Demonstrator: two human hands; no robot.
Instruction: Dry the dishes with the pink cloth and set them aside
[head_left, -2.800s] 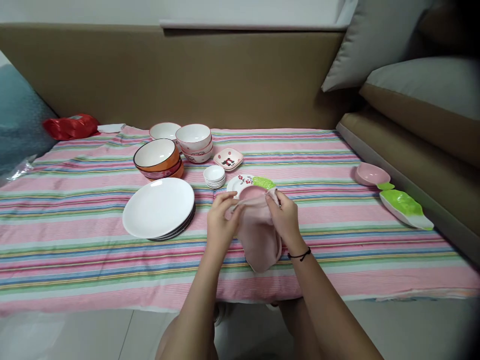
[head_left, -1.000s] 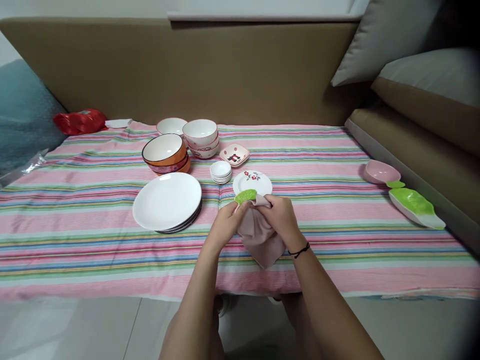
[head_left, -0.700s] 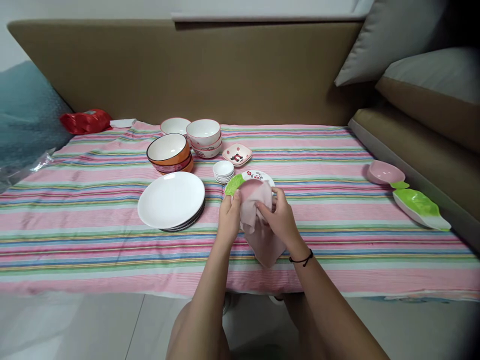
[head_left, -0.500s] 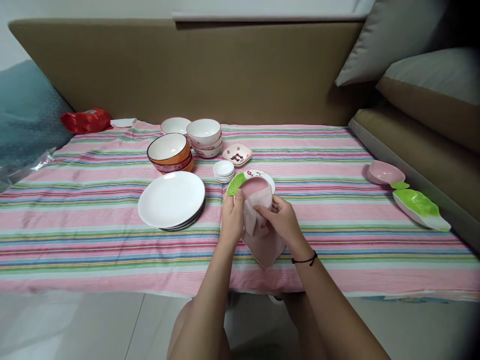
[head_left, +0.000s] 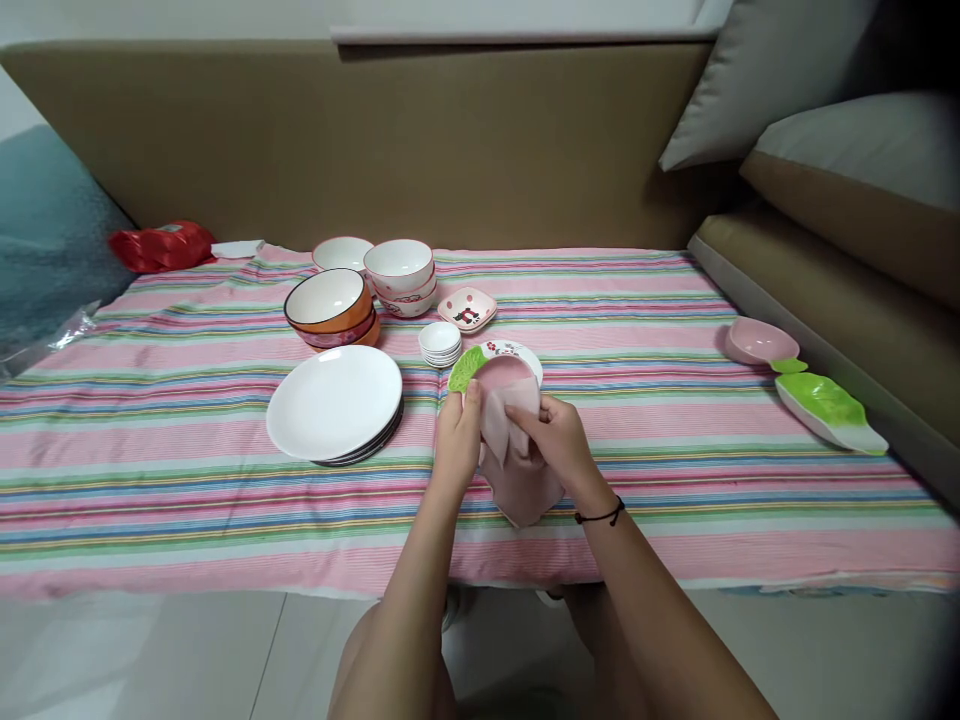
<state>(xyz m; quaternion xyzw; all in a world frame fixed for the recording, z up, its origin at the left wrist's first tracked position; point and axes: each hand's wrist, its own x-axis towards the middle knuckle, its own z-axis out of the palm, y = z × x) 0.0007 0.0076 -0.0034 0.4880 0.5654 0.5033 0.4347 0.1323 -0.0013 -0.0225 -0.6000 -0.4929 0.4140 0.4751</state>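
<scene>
In front of me, my left hand (head_left: 459,430) grips the left side of a pink bowl (head_left: 501,372), its thumb over the rim and its other fingers mostly hidden. A pale pink cloth (head_left: 523,480) covers the near part of that bowl and hangs down toward the table edge. Fingers of my right hand (head_left: 559,435) pinch the cloth at the bowl's right side. Just beyond the bowl show a green leaf-textured edge (head_left: 466,367) and a white rim with red flowers (head_left: 517,349); the bowl and hands hide the rest of them.
Left of my hands are stacked white plates (head_left: 334,402), orange-and-red bowls (head_left: 328,302), white bowls (head_left: 399,265) and small white dishes (head_left: 439,340). A square patterned dish (head_left: 467,309) lies behind. At right sit another pink bowl (head_left: 761,341) and a green leaf-shaped dish (head_left: 821,400), near cushions (head_left: 862,150).
The whole view has shifted slightly, so most things appear a little further left. My right hand and the cloth have moved slightly against the bowl; both hands keep their hold.
</scene>
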